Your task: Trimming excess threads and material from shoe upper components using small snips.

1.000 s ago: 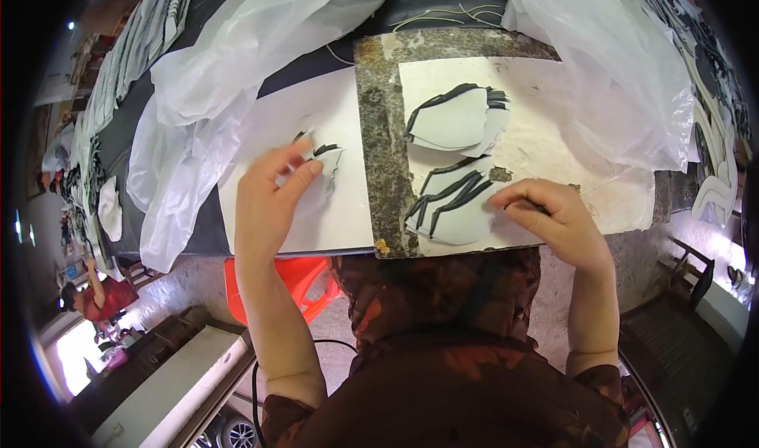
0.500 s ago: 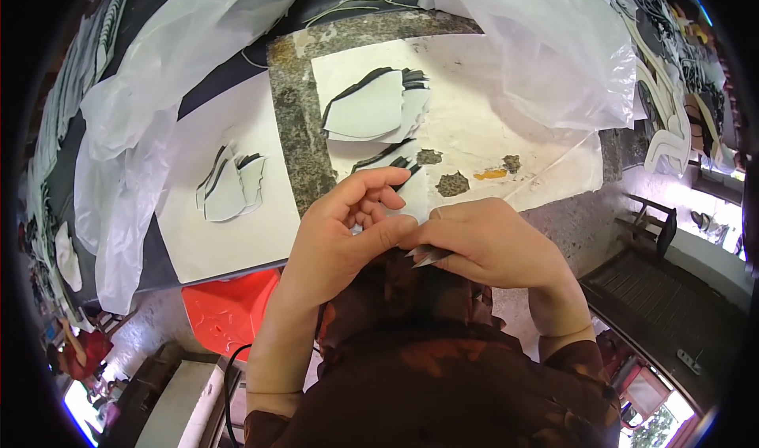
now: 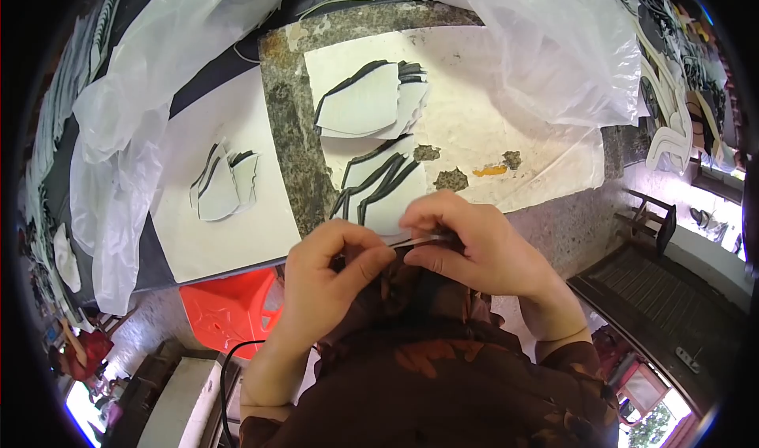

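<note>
thin flat piece [image 3: 415, 239] was pinched by left hand [image 3: 332, 278] and right hand [image 3: 474, 250] | lay 9-to-3 | pile [image 3: 379, 191] at 12

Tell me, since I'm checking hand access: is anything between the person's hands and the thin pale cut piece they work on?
Nothing visible does: the left hand and right hand both pinch the thin pale cut piece directly at its edge.

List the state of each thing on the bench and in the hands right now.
Left hand: pinching thin white piece.
Right hand: gripping same piece.
Thin white piece: held edge-on between hands.
Far stack: fanned, lying flat.
Left stack: fanned, untouched.
Plastic sheet: crumpled.
</note>
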A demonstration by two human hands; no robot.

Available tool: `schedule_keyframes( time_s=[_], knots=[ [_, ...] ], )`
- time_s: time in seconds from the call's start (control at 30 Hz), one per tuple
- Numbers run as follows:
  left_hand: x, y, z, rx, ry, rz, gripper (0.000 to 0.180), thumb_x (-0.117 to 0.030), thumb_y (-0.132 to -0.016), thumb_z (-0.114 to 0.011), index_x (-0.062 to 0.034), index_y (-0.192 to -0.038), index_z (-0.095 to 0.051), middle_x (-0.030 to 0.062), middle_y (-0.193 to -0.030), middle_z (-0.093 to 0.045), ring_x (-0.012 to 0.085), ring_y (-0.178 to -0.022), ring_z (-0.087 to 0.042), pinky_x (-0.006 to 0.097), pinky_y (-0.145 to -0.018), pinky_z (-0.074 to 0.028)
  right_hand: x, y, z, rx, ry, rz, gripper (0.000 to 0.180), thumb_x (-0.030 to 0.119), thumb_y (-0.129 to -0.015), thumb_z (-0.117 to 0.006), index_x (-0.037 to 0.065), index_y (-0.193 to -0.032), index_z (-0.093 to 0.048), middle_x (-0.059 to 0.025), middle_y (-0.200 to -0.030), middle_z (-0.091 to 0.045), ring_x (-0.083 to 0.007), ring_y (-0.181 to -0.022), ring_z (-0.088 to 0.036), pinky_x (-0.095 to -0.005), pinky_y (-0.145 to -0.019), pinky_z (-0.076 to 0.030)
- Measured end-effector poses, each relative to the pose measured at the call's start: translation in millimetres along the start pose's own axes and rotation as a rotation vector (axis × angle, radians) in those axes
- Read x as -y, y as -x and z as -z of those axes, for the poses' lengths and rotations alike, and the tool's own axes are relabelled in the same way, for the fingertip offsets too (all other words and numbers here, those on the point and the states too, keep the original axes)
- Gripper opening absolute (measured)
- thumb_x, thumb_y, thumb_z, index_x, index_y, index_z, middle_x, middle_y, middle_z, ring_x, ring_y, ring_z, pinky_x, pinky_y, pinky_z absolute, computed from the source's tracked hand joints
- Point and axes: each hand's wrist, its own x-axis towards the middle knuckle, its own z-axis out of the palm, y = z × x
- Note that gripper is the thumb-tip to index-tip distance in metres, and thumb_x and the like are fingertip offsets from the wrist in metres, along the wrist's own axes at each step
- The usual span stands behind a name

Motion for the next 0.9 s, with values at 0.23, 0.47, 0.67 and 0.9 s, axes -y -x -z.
schedule_keyframes(
  time_s=[0.23,0.47,0.67,0.9],
  knots=[
    [24,5,-5,-0.098,-0.289,-0.350,0.016,-0.007,-0.082,-0.084,-0.0064,-0.095,-0.075,0.0042,-0.085,-0.068,0.0192,-0.070,-0.060,0.031,-0.066,-0.049,-6,-9,-4,-0.029,-0.109,-0.181,0.011,0.007,-0.091,-0.075,0.002,-0.099,-0.069,-0.0029,-0.086,-0.067,-0.0101,-0.080,-0.061,-0.0258,-0.073,-0.049],
    [43,-7,-5,-0.339,-0.746,-0.784,0.034,-0.007,-0.074,-0.085,-0.0117,-0.107,-0.079,-0.0023,-0.104,-0.066,0.0213,-0.093,-0.056,0.035,-0.081,-0.044,-4,-30,-19,-0.183,-0.025,-0.230,0.010,0.009,-0.093,-0.071,0.000,-0.094,-0.067,-0.0004,-0.080,-0.063,-0.0057,-0.071,-0.051,-0.0247,-0.064,-0.044],
    [49,-11,-4,-0.336,-0.803,-0.785,0.033,-0.011,-0.075,-0.085,-0.0135,-0.107,-0.079,-0.0041,-0.105,-0.066,0.0205,-0.095,-0.055,0.036,-0.085,-0.041,-16,-36,-29,-0.267,0.127,-0.257,0.013,0.012,-0.091,-0.072,0.000,-0.093,-0.066,-0.0045,-0.077,-0.062,-0.0088,-0.068,-0.053,-0.0265,-0.062,-0.044],
    [46,-14,-5,-0.340,-0.817,-0.791,0.031,-0.012,-0.074,-0.083,-0.0137,-0.105,-0.079,-0.0043,-0.105,-0.066,0.0207,-0.096,-0.055,0.037,-0.087,-0.041,-19,-36,-31,-0.291,0.154,-0.224,0.013,0.011,-0.092,-0.071,0.000,-0.092,-0.065,-0.0061,-0.078,-0.064,-0.0106,-0.067,-0.054,-0.0276,-0.061,-0.045]
  ],
)
